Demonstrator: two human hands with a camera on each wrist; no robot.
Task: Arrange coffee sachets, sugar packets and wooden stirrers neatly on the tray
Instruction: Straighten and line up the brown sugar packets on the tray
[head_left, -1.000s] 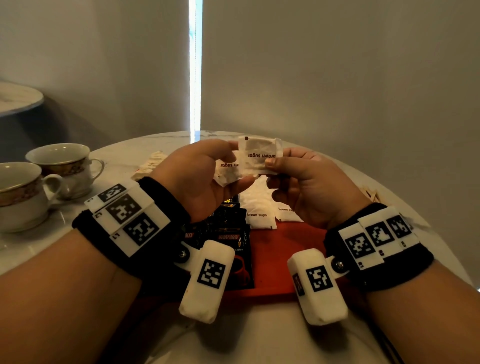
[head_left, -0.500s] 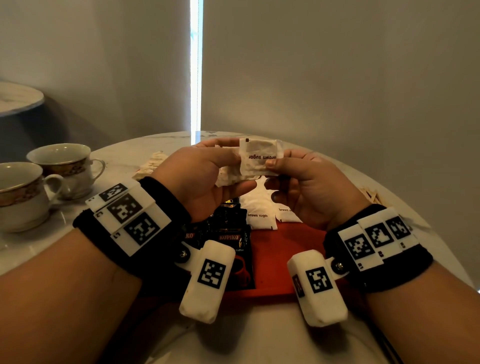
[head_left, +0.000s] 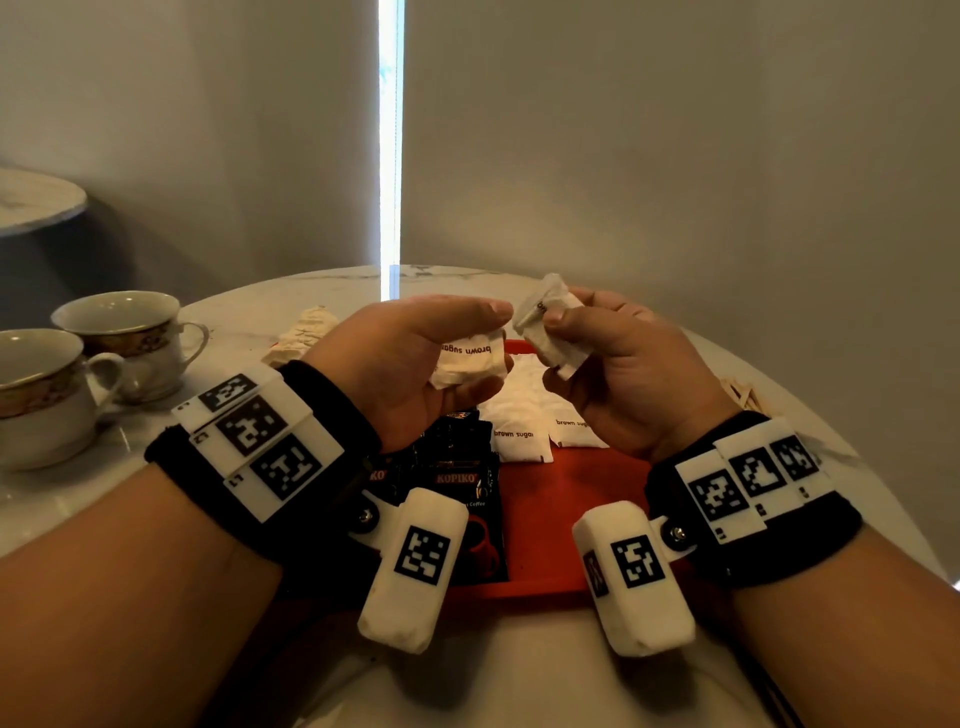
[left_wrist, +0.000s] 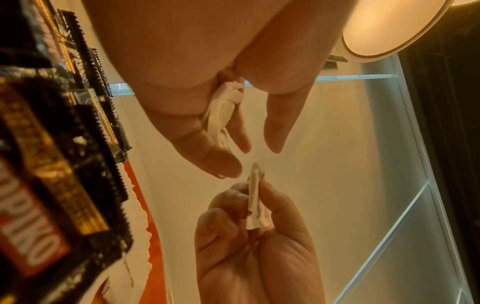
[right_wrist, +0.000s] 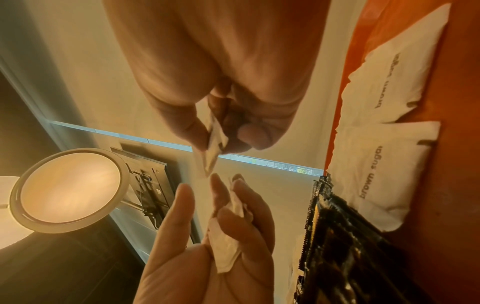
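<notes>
— Above the red tray (head_left: 561, 499), each hand pinches sugar: left hand (head_left: 410, 364) some packets (head_left: 470, 361), right hand (head_left: 628, 364) a single packet (head_left: 550, 325).

— Best laid flat beside the sugar packets on the tray (head_left: 519, 431) (print facing up), edges aligned, grip released last.

Round white marble-patterned table (head_left: 291, 306), set before plain grey walls (head_left: 675, 156). 1 narrow vertical strip of daylight (head_left: 390, 145) is seen between the wall panels. 2 gold-banded teacups (head_left: 124, 338) are placed at the table's left. A second round tabletop (head_left: 36, 200) is seen beyond. 1 round ceiling lamp (right_wrist: 70, 188) is lit, warm-toned.
</notes>
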